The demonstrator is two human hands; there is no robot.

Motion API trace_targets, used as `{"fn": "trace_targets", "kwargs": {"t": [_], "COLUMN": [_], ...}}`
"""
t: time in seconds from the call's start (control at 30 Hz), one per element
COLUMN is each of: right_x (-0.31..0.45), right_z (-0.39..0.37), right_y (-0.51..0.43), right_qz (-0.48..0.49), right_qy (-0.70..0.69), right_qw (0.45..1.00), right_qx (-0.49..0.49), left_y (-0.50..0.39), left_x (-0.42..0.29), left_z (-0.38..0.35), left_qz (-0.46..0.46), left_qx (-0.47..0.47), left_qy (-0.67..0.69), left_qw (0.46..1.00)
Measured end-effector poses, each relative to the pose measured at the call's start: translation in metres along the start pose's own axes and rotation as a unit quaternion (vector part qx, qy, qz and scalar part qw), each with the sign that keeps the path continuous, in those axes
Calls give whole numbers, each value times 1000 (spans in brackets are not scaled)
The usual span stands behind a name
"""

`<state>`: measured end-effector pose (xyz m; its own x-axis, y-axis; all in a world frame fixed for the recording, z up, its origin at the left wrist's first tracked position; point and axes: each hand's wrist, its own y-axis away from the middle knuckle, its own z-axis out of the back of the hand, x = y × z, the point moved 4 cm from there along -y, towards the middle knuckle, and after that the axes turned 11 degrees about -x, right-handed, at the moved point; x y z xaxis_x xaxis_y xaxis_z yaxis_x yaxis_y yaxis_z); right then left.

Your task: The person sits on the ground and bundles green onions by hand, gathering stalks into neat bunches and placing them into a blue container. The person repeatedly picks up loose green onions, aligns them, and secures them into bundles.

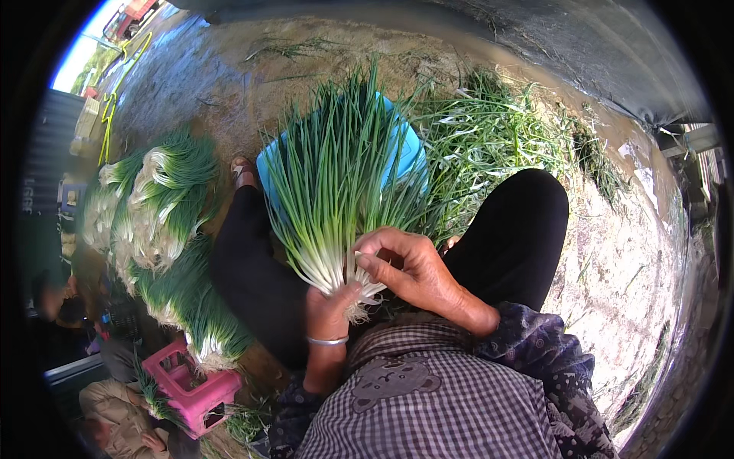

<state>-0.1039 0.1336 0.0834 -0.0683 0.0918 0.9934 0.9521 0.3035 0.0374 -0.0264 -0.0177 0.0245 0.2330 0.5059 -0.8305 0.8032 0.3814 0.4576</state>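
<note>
A fanned bunch of spring onions (327, 224) rests in my left hand (330, 315), gripped around the white stems just above the roots. Its green leaves point away from me, over a blue plastic stool or tub (410, 152) that they largely cover. My right hand (410, 275) is at the right side of the bunch, thumb and forefinger pinched together beside the white stems. Something thin and pale, perhaps a stem or a strip of skin, seems to be between those fingertips. Roots hang below my left thumb.
Loose green leaves (493, 137) lie heaped on the wet ground beyond my right knee. Bundled spring onions (166, 201) are piled at the left. Near them stands a pink plastic stool (198, 396), with another person (123, 413) beside it. A yellow hose (112, 103) runs at far left.
</note>
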Motion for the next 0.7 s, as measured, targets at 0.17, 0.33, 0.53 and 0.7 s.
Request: {"fn": "trace_targets", "kwargs": {"t": [0.17, 0.33, 0.53, 0.7], "right_x": [-22, -40, -55, -62], "right_z": [8, 8, -7, -5], "right_y": [-11, -14, -26, -24], "right_qz": [41, -238, -254, -267], "right_qy": [208, -122, -211, -247], "right_qw": [977, 959, 935, 923], "right_qx": [-27, -92, -128, -123], "left_y": [2, 2, 4, -1], "left_x": [-9, -7, -9, -4], "left_z": [2, 4, 3, 8], "left_qz": [25, 25, 30, 38], "left_qx": [-10, -10, -1, -15], "left_qy": [1, 11, 1, 12], "left_qw": [1000, 1000, 1000, 999]}}
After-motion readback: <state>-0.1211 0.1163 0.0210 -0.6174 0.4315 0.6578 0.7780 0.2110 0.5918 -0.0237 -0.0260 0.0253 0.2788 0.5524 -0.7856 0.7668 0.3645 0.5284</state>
